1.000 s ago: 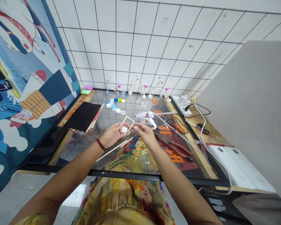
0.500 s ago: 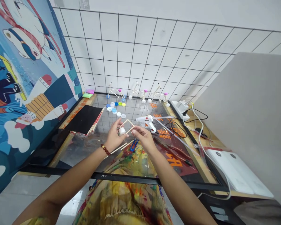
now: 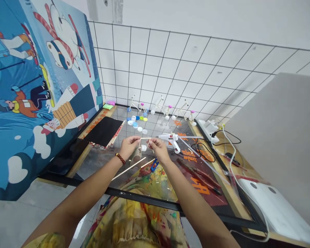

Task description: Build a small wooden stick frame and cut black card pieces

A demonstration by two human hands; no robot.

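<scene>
Presently I have the left hand (image 3: 130,146) nearly closed, pinching 1 end of a stick frame (image 3: 145,138); the right hand (image 3: 158,148) pinches the other end likewise; the frame spans between them over the tabletop (image 3: 93,162); I see a white cap (image 3: 144,147) between the hands; a glue gun (image 3: 171,138) lies near the right hand; 3 stick models (image 3: 169,107) stand behind.

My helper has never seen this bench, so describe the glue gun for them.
On the dark, glossy tabletop, find the person's right hand. Just beyond it, to the right, lies the white glue gun. Its pistol shape sets it apart from the small round caps farther left.
</scene>
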